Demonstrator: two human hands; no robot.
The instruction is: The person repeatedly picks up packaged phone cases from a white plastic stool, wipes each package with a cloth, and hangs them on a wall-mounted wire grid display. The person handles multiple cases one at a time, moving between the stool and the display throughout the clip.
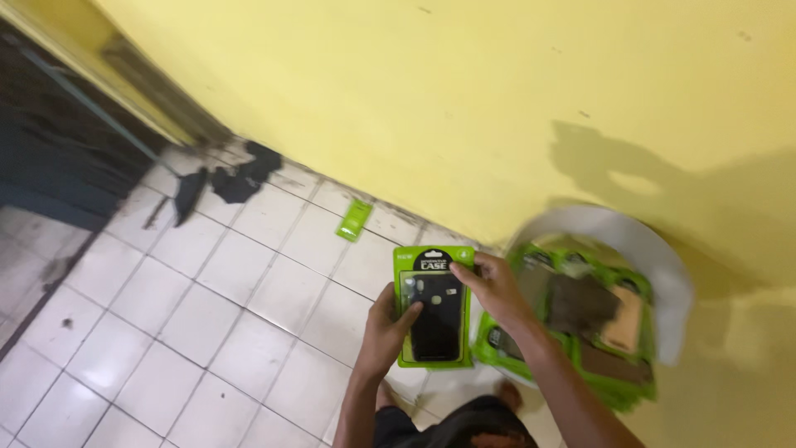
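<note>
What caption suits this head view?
Both hands hold a green packaged case above a tiled floor.

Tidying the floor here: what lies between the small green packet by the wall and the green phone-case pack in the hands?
Only bare white floor tiles separate the small green packet from the phone-case pack, in the head view.
</note>
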